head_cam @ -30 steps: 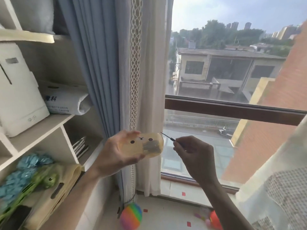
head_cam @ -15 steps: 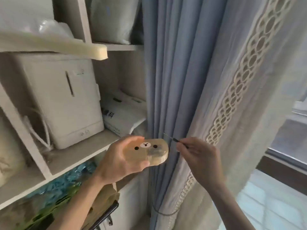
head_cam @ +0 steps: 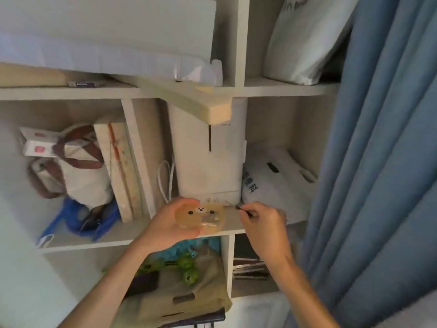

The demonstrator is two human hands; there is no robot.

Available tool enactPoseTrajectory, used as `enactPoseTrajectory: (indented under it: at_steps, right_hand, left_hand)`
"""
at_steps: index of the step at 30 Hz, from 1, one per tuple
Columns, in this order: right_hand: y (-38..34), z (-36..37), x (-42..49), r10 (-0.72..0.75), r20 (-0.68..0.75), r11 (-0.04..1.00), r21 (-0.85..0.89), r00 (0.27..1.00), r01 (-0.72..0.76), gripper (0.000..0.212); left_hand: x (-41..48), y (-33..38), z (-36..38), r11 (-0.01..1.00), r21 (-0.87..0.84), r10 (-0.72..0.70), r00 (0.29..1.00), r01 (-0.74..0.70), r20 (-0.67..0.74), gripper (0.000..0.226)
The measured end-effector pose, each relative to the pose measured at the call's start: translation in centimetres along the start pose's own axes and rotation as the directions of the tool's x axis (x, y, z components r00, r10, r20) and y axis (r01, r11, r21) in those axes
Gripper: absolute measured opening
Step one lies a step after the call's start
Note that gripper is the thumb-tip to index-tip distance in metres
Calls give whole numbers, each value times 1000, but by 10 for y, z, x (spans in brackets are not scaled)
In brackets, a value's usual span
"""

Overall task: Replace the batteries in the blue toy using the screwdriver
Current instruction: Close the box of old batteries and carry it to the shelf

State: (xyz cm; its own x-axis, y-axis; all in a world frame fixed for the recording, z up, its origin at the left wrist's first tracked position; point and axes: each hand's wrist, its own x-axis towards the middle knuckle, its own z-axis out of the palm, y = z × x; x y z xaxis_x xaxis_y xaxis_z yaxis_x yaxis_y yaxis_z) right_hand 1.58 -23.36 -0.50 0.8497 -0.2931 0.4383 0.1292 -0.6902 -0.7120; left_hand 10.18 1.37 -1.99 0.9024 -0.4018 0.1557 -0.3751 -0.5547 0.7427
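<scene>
My left hand (head_cam: 170,223) holds a small tan toy (head_cam: 201,217) with a bear face, black dot eyes and a greyish patch on its lower right part. It looks tan, not blue. My right hand (head_cam: 262,223) pinches a thin screwdriver (head_cam: 233,205), whose metal tip points up and left, just right of the toy and apart from it. Both hands hover in front of a white shelf unit (head_cam: 113,241).
A white appliance (head_cam: 208,159) and a white bag (head_cam: 274,183) stand on the shelf behind the hands. A tote bag (head_cam: 80,171) and boards (head_cam: 120,171) fill the left cubby. Green plush toys (head_cam: 186,268) lie below. A blue curtain (head_cam: 378,162) hangs at the right.
The view has swung left from the window and curtain to the shelf unit. Both hands keep the toy and the screwdriver in about the same pose.
</scene>
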Motion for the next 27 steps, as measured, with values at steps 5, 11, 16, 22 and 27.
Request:
enactPoseTrajectory:
  at_steps: [5, 11, 16, 22, 27]
  right_hand:
    - [18, 48, 24, 83, 40, 982, -173, 996, -75, 21]
    - [37, 86, 36, 123, 100, 938, -336, 987, -83, 15]
    - [46, 112, 31, 139, 138, 837, -545, 981, -42, 16]
    - [44, 111, 25, 199, 114, 836, -539, 973, -107, 14]
    - [37, 89, 12, 94, 149, 925, -378, 984, -31, 23]
  left_hand:
    - [17, -12, 9, 996, 72, -61, 998, 61, 8, 81]
    - [29, -25, 18, 986, 146, -81, 996, 75, 36, 75]
    - [33, -32, 25, 959, 282, -23, 998, 5, 60, 65]
    - [30, -37, 30, 948, 315, 43, 999, -50, 28, 67]
    - [4, -27, 27, 975, 201, 97, 995, -92, -19, 80]
